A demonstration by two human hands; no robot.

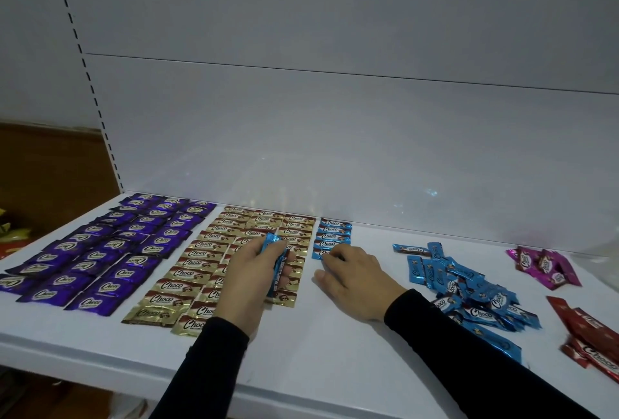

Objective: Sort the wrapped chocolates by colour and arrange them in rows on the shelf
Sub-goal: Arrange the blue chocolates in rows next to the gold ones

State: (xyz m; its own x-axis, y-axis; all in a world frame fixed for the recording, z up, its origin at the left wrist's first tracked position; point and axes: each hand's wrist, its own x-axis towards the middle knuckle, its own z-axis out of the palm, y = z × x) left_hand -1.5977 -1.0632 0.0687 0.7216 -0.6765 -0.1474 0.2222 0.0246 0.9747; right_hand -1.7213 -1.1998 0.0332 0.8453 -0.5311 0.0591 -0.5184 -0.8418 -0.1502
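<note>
Our left hand (pixel 249 271) grips a blue stack (pixel 277 251) in curled fingers; our right hand (pixel 348 279) presses a blue chocolate (pixel 322 254) under its fingertips, ending the blue row (pixel 333 234). Light, slippery foil, we judge; pinch by the edges.
</note>
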